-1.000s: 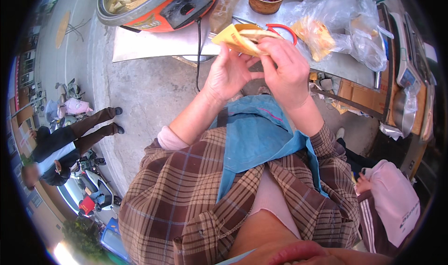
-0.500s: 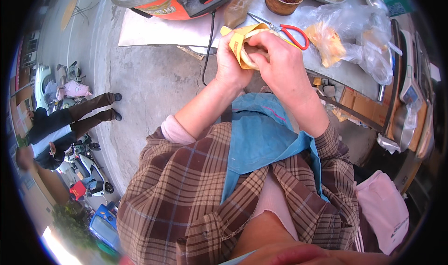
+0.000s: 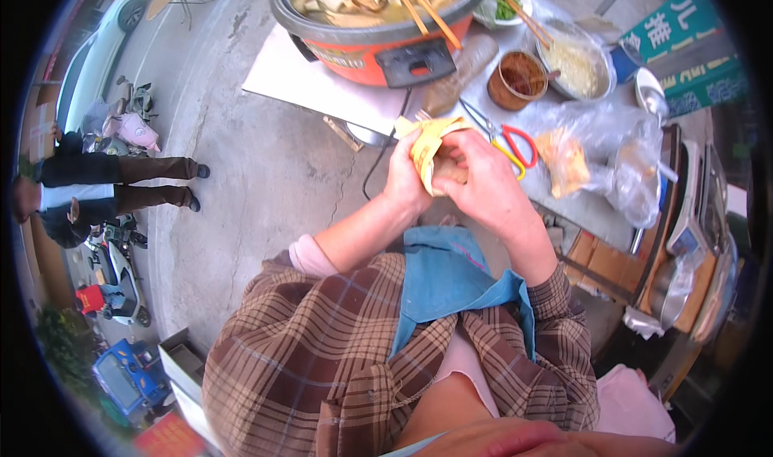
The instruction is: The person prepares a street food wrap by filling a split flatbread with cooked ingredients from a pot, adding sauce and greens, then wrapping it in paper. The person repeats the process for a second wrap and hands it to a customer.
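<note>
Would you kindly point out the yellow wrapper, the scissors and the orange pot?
Yellow wrapper (image 3: pixel 427 146): head view, on its outer face.
Scissors (image 3: pixel 492 131): head view, where blades meet handles.
Orange pot (image 3: pixel 356 69): head view, on its outer wall.

Wrapper (image 3: pixel 428 144) before pot (image 3: pixel 342 57), left of scissors (image 3: pixel 493 132); tub (image 3: pixel 507 100) behind scissors, bag (image 3: pixel 636 159) right.

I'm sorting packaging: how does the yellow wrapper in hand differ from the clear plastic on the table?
The yellow wrapper is opaque; the clear plastic is see-through. The left hand holds the wrapper; the plastic lies on the table. The wrapper is smaller than the spread of plastic. Both look creased.
</note>
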`<action>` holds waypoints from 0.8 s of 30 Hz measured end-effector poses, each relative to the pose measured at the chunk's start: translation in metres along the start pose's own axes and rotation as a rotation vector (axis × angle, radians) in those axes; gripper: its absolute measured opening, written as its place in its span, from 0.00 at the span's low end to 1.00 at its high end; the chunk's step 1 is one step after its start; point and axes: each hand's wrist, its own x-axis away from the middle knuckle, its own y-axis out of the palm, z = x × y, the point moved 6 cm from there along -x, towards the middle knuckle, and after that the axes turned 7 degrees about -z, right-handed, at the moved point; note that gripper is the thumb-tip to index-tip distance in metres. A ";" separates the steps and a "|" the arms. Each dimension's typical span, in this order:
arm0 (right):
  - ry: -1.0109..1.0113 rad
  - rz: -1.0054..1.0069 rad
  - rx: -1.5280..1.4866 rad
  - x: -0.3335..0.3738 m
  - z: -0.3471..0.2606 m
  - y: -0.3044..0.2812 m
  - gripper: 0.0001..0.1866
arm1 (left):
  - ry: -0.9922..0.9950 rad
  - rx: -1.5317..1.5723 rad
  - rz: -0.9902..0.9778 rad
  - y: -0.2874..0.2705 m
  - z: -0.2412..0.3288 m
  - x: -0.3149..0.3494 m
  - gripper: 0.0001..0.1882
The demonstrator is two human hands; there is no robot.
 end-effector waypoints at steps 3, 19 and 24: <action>-0.001 -0.129 -0.325 -0.002 -0.010 -0.010 0.15 | 0.103 -0.028 0.002 0.004 0.021 0.021 0.26; -0.777 0.098 0.255 -0.139 -0.055 -0.031 0.14 | 0.258 0.097 0.195 -0.017 0.142 0.103 0.25; -0.377 0.190 -0.254 -0.146 -0.055 -0.067 0.08 | 0.282 0.087 0.222 -0.019 0.154 0.096 0.24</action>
